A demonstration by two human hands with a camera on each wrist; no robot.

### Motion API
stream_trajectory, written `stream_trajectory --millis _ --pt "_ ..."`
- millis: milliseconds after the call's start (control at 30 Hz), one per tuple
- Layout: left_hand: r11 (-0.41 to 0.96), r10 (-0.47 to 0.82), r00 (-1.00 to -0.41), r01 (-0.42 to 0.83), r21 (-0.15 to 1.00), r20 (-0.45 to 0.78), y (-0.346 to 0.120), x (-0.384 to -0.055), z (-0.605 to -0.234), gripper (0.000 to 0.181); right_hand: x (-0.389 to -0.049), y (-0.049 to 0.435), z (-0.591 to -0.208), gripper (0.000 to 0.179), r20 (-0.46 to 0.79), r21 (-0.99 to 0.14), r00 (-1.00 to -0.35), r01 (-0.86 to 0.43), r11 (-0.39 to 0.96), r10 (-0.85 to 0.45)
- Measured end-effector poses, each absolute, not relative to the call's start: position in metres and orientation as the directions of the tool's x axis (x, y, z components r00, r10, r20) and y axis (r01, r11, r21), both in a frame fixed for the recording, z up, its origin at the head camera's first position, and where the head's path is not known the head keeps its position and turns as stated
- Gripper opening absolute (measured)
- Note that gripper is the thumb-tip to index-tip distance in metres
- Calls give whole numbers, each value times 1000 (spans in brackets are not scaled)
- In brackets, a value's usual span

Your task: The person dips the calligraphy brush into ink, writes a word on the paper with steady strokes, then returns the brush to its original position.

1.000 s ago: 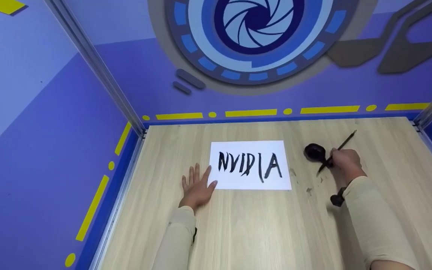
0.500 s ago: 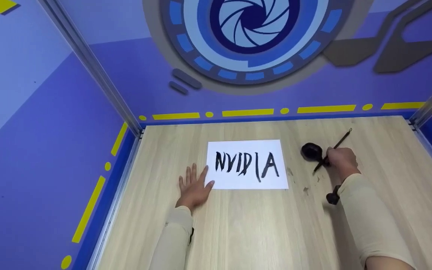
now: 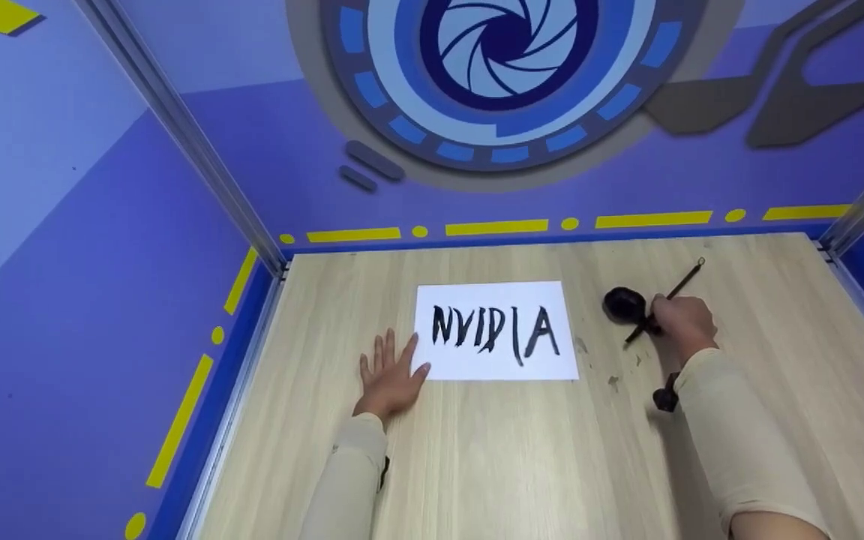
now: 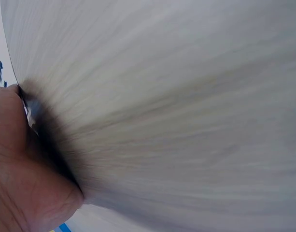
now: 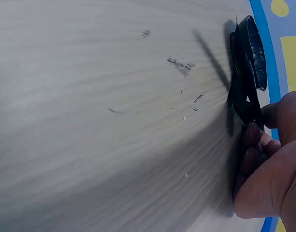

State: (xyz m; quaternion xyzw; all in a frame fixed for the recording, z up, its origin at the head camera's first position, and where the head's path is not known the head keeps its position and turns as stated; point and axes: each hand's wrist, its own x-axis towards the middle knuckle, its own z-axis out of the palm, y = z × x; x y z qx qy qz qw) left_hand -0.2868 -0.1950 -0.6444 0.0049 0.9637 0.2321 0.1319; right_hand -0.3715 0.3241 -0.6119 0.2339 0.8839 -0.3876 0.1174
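A white sheet of paper (image 3: 477, 367) lies on the table, with NVIDIA brushed across it in black strokes. My left hand (image 3: 389, 381) lies with its fingers spread, index finger and thumb at the paper's left edge. In the left wrist view, only part of that hand (image 4: 29, 179) shows at the lower left. My right hand (image 3: 685, 322) holds a dark writing brush (image 3: 683, 281) slantwise, its tip low and to the left. Just left of this hand sits a black ink dish (image 3: 622, 304). The right wrist view shows the dish (image 5: 256, 53) beyond the curled fingers (image 5: 251, 135).
Dark ink smudges (image 3: 613, 382) mark the wooden table (image 3: 492, 465) between the paper and the right forearm. Blue-purple panels (image 3: 252, 165) enclose the table at the back and sides. Black wrist cameras (image 3: 666, 397) are worn under the sleeves.
The head view has shifted slightly, so everything appears a little farther left. The brush tip has come slightly closer to the dish. The left hand stays at the paper's edge.
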Motion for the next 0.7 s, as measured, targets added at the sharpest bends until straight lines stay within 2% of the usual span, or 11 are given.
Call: stream_trajectory --millis 333,700 --pt "889 62 -965 -63 453 -256 -193 -284 -639 69 -371 322 -614 60 -380 -619 -865 501 604 328" --pt "898 56 -966 -61 436 -252 -191 -284 -640 69 -374 326 -619 54 -383 -644 -858 514 567 343"
